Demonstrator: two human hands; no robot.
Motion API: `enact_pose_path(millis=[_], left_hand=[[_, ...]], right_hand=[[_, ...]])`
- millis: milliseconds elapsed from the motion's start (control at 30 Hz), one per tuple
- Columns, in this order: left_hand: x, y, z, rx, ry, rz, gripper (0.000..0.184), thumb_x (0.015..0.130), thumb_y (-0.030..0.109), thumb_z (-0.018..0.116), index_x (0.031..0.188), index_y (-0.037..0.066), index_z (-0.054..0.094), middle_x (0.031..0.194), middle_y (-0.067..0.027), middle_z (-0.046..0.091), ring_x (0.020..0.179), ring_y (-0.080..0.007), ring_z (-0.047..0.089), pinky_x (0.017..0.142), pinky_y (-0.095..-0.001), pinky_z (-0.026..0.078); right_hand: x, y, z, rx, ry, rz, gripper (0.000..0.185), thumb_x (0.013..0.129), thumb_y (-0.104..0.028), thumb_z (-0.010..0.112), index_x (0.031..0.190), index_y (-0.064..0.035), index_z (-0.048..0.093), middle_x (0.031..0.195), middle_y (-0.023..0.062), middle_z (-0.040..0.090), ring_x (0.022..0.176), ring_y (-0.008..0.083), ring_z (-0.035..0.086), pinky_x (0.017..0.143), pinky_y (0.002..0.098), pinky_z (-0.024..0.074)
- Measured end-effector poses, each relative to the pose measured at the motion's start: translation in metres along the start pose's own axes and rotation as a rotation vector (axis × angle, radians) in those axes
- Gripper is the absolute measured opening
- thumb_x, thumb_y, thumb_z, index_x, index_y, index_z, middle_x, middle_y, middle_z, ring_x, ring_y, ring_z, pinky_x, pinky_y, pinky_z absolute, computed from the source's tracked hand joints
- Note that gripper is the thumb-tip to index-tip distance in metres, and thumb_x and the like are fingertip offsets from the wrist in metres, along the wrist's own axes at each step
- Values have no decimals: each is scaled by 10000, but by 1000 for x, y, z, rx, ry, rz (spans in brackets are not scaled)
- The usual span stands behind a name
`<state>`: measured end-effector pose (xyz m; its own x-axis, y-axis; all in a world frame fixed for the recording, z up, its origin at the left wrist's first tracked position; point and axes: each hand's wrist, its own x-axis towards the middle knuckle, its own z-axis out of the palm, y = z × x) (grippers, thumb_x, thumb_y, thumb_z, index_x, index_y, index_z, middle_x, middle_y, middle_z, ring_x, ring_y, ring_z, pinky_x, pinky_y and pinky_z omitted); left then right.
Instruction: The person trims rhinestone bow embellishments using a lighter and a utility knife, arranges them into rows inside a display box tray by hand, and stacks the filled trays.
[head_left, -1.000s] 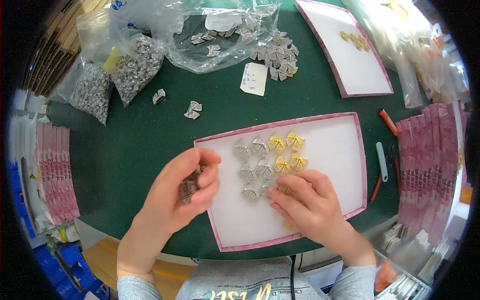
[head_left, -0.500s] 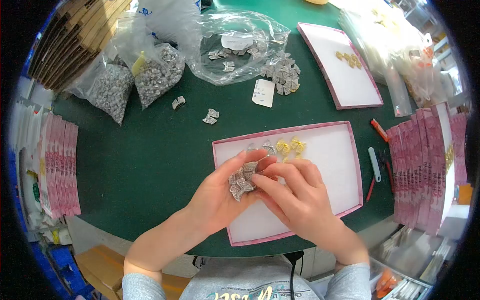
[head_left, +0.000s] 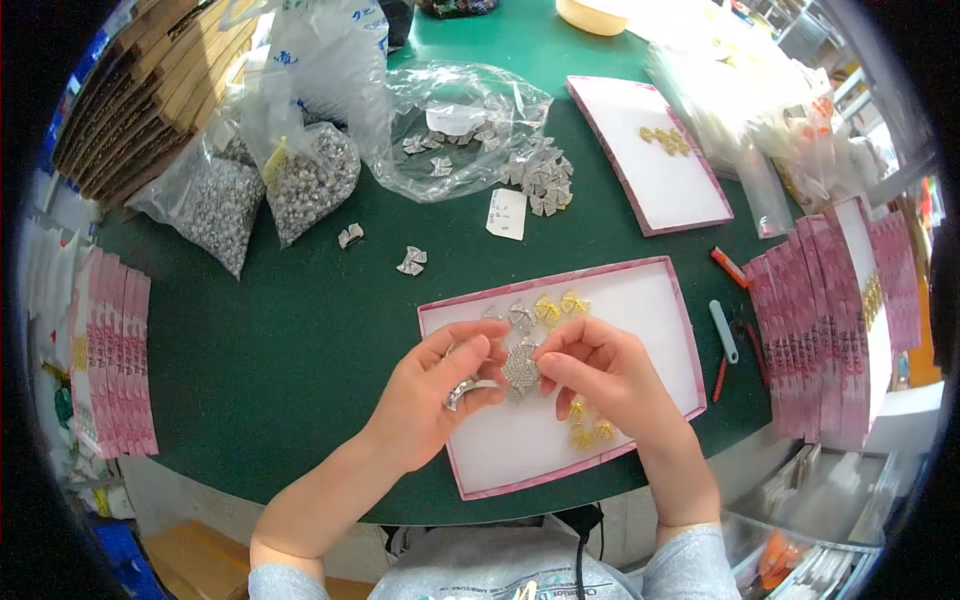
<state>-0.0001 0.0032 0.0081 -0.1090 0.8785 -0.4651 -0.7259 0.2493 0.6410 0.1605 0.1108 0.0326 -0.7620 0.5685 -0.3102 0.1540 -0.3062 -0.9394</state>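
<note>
My left hand (head_left: 425,385) is curled around several silver pieces (head_left: 462,388), over the left edge of a shallow white tray with a pink rim (head_left: 560,275). Between the thumb and fingers of my right hand (head_left: 600,365) is a silver bow piece (head_left: 521,366), held above the tray. Inside the tray, gold bows (head_left: 562,306) and silver bows (head_left: 521,317) lie near the back edge, and more gold bows (head_left: 590,428) rest below my right hand. My hands hide part of the rows.
Loose silver pieces (head_left: 541,180) lie beside a paper tag (head_left: 506,214) and an open plastic bag (head_left: 460,100). Filled bags (head_left: 310,185) stand at the back left. A second tray (head_left: 665,190) is at the back right, a light blue tool (head_left: 723,332) at the right.
Both hands came together over silver pieces, then parted slightly. My right hand now holds one silver bow. My left hand has closed again around the others. The view has shifted.
</note>
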Motion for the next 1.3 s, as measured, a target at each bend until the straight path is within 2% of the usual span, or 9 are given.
enact_pose_path(millis=[100, 300, 500, 600, 733, 1000, 1300], left_hand=[[-1, -2, 1, 36, -61, 6, 290, 854, 160, 563, 1113, 34, 536, 885, -58, 560, 733, -136, 526, 609, -250, 451], [0, -8, 4, 34, -63, 20, 271, 851, 113, 564, 1110, 36, 553, 809, -60, 577, 703, -136, 534, 587, -243, 432], [1, -10, 5, 28, -50, 37, 272, 844, 93, 571, 1110, 38, 561, 843, -61, 589, 719, -127, 546, 591, -242, 439], [2, -11, -2, 6, -112, 23, 277, 862, 65, 547, 1132, 7, 545, 918, -66, 580, 804, -121, 551, 641, -243, 455], [3, -11, -3, 7, -124, 26, 288, 859, 58, 547, 1144, 11, 539, 918, -62, 576, 803, -121, 551, 644, -240, 453], [3, -12, -1, 36, -128, 15, 359, 844, 26, 549, 1201, 24, 506, 939, -49, 514, 800, -124, 543, 638, -229, 445], [4, -12, 1, 41, -153, -23, 393, 837, 6, 546, 1225, 32, 485, 945, -52, 516, 784, -120, 539, 622, -222, 439]], right_hand=[[1, -1, -5, 22, 20, 21, 158, 844, -110, 580, 914, 31, 565, 769, 66, 591, 655, 102, 576, 503, 226, 498], [1, 6, -11, 86, 17, 16, 178, 848, -135, 585, 920, 27, 568, 772, 66, 592, 637, 103, 576, 511, 226, 499], [3, 9, -13, 88, 12, 32, 184, 845, -143, 590, 920, 23, 568, 775, 65, 591, 629, 104, 577, 523, 232, 504], [4, 9, -12, 107, 20, 49, 185, 843, -145, 592, 919, 23, 568, 771, 63, 588, 627, 105, 577, 526, 236, 506], [5, 8, -9, 136, 59, 55, 131, 823, -103, 592, 877, 14, 566, 718, 59, 575, 618, 101, 565, 491, 227, 492], [5, 10, -10, 146, 52, 55, 142, 819, -110, 599, 878, 15, 564, 723, 58, 573, 626, 101, 565, 490, 223, 492], [5, 12, -12, 147, 24, 67, 185, 834, -146, 600, 909, 18, 565, 762, 58, 580, 659, 97, 564, 524, 231, 508]])
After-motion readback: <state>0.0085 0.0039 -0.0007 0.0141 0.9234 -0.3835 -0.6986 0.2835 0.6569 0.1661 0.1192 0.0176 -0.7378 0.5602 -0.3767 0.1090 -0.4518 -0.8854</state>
